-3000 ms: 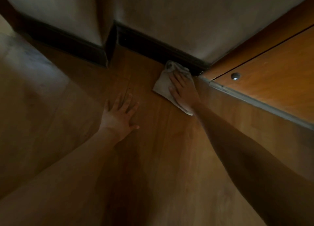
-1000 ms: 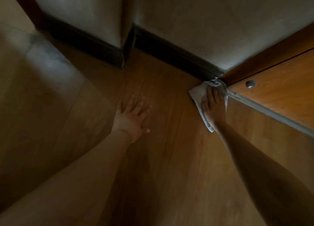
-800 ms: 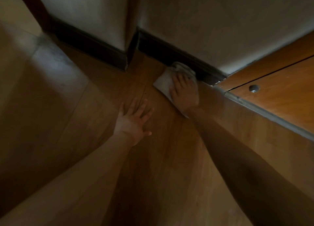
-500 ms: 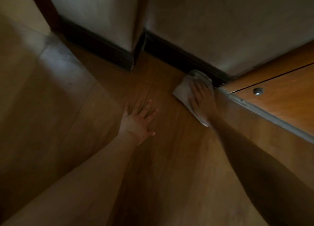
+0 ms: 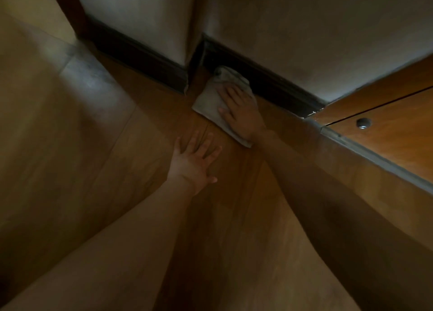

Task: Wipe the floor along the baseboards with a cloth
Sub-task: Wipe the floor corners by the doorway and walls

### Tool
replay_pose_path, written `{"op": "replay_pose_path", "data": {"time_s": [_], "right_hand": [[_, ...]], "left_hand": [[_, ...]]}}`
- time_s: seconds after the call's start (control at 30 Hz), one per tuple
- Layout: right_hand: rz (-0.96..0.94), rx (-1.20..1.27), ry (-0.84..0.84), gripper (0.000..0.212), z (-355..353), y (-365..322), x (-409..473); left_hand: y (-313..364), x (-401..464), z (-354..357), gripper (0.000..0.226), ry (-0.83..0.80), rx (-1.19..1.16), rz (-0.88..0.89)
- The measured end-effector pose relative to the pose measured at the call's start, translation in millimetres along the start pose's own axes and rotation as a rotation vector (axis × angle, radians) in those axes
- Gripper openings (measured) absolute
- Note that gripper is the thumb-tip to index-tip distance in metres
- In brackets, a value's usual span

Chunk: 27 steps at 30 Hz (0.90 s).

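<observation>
A pale grey cloth (image 5: 207, 100) lies on the wooden floor (image 5: 234, 217), its far edge bunched against the dark baseboard (image 5: 276, 86) close to the wall's inner corner. My right hand (image 5: 241, 111) presses flat on the cloth, fingers pointing toward the baseboard. My left hand (image 5: 194, 162) rests flat on the bare floor just in front of the cloth, fingers spread, holding nothing.
A wall corner juts out at the upper middle, with another stretch of dark baseboard (image 5: 140, 55) running left. A wooden door (image 5: 403, 132) with a round metal fitting (image 5: 363, 123) and a metal threshold strip (image 5: 375, 153) lies at the right. Pale tiles (image 5: 46, 95) lie at the left.
My right hand has slid the cloth left along the baseboard, from near the door threshold toward the wall corner. My left hand has stayed planted on the floor.
</observation>
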State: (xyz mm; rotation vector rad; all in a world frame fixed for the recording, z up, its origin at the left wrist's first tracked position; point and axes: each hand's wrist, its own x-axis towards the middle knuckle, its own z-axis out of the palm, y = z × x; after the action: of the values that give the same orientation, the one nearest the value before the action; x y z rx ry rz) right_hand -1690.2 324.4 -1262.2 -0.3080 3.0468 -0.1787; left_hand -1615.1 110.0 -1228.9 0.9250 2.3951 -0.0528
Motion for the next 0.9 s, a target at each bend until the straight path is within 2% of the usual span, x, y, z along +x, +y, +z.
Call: {"op": "replay_pose_path", "data": {"time_s": [0.13, 0.2, 0.3, 0.4, 0.5, 0.67, 0.77, 0.9], "right_hand": [[0.131, -0.042, -0.018, 0.057, -13, 46, -82], [0.163, -0.079, -0.042, 0.060, -15, 56, -94], [0.088, -0.087, -0.015, 0.060, -10, 43, -60], [-0.014, -0.063, 0.063, 0.050, 2, 10, -4], [-0.054, -0.026, 0.059, 0.051, 3, -18, 35], [-0.059, -0.120, -0.001, 0.055, -8, 27, -24], [0.068, -0.116, -0.069, 0.058, -11, 45, -73], [0.023, -0.133, -0.018, 0.060, -9, 14, -27]], "left_hand": [[-2, -1, 4, 0.080, 0.023, 0.008, 0.014], [-3, -2, 6, 0.079, 0.025, 0.027, 0.018], [-3, -2, 6, 0.079, 0.038, 0.012, 0.030], [-2, 0, 6, 0.080, 0.063, -0.015, 0.024], [0, 0, 3, 0.081, 0.040, -0.006, 0.022], [-7, -11, -5, 0.073, 0.067, -0.049, 0.038], [-21, -25, -5, 0.070, 0.105, -0.056, -0.015], [-50, -37, 3, 0.070, 0.139, -0.106, -0.144]]}}
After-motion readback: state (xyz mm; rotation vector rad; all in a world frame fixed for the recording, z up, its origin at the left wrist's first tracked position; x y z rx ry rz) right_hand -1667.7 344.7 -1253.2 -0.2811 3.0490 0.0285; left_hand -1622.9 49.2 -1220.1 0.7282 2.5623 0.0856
